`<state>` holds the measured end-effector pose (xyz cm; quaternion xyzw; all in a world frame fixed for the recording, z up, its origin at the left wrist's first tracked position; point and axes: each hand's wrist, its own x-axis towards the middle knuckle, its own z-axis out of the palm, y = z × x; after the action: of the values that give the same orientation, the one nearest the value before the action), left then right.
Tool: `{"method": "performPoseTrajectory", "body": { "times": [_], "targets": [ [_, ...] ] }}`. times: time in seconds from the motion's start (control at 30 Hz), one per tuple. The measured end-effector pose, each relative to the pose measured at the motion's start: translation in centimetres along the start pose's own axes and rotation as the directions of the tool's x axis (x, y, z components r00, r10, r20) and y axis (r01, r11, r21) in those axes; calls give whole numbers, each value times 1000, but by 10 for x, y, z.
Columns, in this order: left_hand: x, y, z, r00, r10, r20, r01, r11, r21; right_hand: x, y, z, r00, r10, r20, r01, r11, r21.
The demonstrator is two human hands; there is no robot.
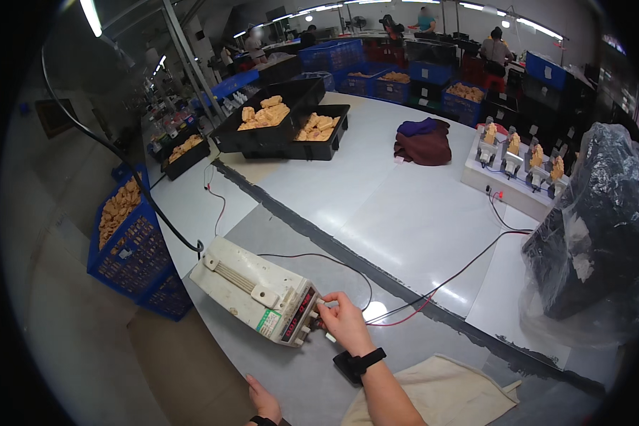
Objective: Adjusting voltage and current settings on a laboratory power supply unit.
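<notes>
A cream bench power supply [245, 284] with a red digital display sits at the near left of the table. At its front panel my right hand [344, 323] has thumb and fingers closed on a knob; the fingers partly cover the knob. Red and black leads [412, 304] run from the front panel to the right. By the table's near edge my left hand [264, 401] holds nothing that shows; its fingers are stretched out and apart from the supply. Below my right wrist lies a black object [348, 368], partly hidden, beside a cream cloth [440, 394].
At the right stand a white test fixture [504, 188] with several orange pieces and a plastic-wrapped black object [589, 241]. A maroon cloth [424, 145] lies beyond. Black trays [284, 149] and blue crates [131, 255] hold orange parts. A black cable [121, 153] hangs at left.
</notes>
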<state>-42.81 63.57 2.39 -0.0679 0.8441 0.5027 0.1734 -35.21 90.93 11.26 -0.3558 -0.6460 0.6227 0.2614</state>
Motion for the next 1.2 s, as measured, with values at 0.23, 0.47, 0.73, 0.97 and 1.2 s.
{"method": "performPoseTrajectory", "body": {
  "times": [0.23, 0.47, 0.73, 0.97, 1.2],
  "targets": [
    [14, -20, -1, 999, 36, -22, -37, 999, -17, -4, -4, -2, 1000, 13, 15, -14, 1000, 7],
    [-11, 16, 7, 991, -19, -136, 22, 999, 23, -1, -1, 0, 1000, 14, 16, -15, 999, 30],
    [-4, 4, 10, 985, 44, -169, -34, 997, 63, 2, 7, 3, 999, -25, -20, 25, 1000, -8],
    [-13, 21, 4, 994, -52, -100, 63, 992, 111, 2, 5, 4, 1000, 13, -17, -12, 1000, 21],
    [-27, 48, 2, 994, -104, -36, 107, 988, 107, 0, 2, 6, 999, 37, -33, -35, 998, 56]
  ]
}}
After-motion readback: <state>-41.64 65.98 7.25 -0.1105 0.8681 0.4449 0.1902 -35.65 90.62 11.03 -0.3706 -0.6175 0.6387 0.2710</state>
